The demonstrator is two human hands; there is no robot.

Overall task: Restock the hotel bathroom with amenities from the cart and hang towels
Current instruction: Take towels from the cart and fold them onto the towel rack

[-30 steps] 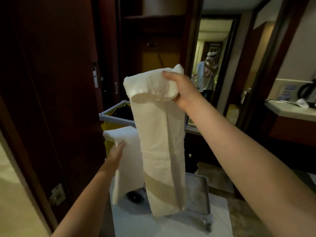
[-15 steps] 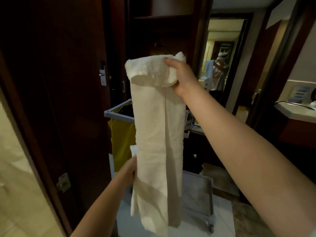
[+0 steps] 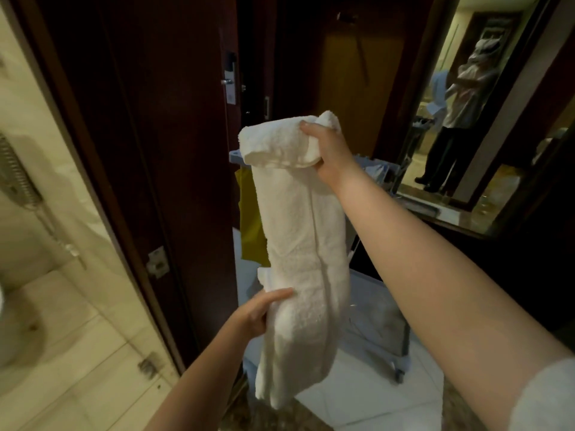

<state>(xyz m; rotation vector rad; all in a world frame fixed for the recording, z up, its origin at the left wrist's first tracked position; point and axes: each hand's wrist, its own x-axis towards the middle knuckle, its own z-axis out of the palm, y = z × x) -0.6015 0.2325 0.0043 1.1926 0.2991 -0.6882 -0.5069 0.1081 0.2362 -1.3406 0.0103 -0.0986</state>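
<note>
Towel [image 3: 298, 237] in my two hands: right hand [image 3: 329, 150] grips top at twelve, left hand [image 3: 249, 318] pinches edge at seven.

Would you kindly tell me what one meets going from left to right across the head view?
Tiled wall → door → towel → mirror.

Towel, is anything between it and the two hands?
Nothing is. The right hand grips the towel at its folded top, the left hand holds it lower down. The cart stands behind it.
</note>
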